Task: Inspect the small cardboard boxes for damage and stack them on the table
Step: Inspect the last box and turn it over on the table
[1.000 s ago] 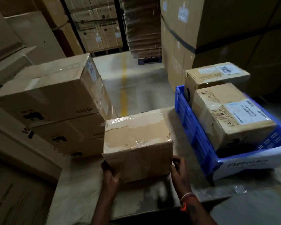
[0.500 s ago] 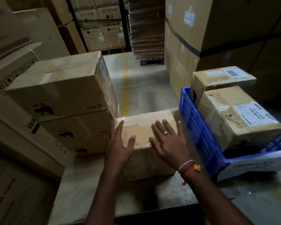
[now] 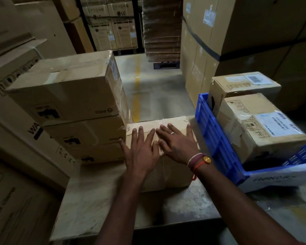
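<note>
On table [image 3: 99,206], centre: small box [image 3: 168,175], top mostly hidden under left hand [image 3: 141,154] and right hand [image 3: 177,147], fingers flat, gripping nothing | left stack [image 3: 74,106]: 3 boxes | blue crate [image 3: 217,144]: 2 boxes, cut off right

Under my left hand [image 3: 141,152] and right hand [image 3: 175,144] sits a small box [image 3: 170,172] on the bench [image 3: 95,206]. Just left of my left hand, a stack of boxes [image 3: 74,106] touches it. Right of my right hand a crate [image 3: 217,144] sits on the bench, with two boxes in it: the near box [image 3: 258,126] and, behind it, the far box [image 3: 240,85].
</note>
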`<state>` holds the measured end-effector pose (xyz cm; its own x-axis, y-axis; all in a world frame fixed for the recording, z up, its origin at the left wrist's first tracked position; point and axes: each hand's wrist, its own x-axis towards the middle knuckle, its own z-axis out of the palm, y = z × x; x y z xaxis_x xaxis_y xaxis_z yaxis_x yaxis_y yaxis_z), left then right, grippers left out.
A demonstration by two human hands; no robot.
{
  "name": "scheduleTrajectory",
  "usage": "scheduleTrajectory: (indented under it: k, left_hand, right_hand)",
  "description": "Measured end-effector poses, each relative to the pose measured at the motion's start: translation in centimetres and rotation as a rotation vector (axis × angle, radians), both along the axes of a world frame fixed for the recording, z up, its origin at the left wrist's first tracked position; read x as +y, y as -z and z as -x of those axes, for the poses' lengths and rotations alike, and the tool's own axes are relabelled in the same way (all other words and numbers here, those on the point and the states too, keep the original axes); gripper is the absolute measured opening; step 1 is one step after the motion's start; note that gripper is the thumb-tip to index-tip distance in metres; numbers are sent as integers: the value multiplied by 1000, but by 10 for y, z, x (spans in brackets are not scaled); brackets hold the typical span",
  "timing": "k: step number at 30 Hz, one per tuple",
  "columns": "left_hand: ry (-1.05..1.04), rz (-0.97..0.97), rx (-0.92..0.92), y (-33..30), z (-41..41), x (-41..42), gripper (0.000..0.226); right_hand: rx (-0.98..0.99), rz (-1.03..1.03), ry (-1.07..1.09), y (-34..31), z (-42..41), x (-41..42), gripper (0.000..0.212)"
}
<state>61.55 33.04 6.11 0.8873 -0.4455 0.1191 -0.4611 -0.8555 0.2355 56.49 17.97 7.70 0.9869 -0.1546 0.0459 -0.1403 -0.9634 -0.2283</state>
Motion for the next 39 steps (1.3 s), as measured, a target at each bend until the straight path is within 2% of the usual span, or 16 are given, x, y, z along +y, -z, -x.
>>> scheduleTrajectory:
  k: [6,8,10,12,14,18,20,24,27,29,32,36,39]
  left_hand:
    - [-95,124,170,-1,-10,23,76]
    - [-75,207,136,-2,-4,26,81]
    - [-85,397,174,4,-9,28,97]
    - [-202,655,369,6,-18,29,120]
    - [-298,819,516,9,-25,32,125]
    - [-274,896,534,3,-23,30,93]
    - [-264,995,522,0,-20,28,91]
    - [-255,1119,473,-2,-6,28,61]
    - [-279,1128,513,20,11,36,61]
    - [-350,1081,495,40,26,44,58]
    - [-420,1058,449,67,51,54,44]
    - [-450,986,453,100,71,63,37]
    - [-451,910,496,111,84,70,38]
  right_hand:
    - [102,-25,149,3,7,-19,68]
    - [86,-89,169,5,7,-18,74]
    - [30,-248,258,1,9,-22,89]
    - [-40,-505,360,-6,9,-27,100]
    - [-100,-751,391,-11,11,-30,102]
    - [-254,-936,426,-9,21,-30,91]
    - [-362,-967,434,-5,30,-28,86]
    - [-543,-1001,420,8,54,-16,77]
    - [-513,-893,466,40,78,-3,71]
    - [-502,-838,477,69,91,2,55]
    - [-509,-802,473,102,105,6,44]
    - [-484,-832,498,128,123,10,29]
    - [-424,-796,495,141,135,9,5]
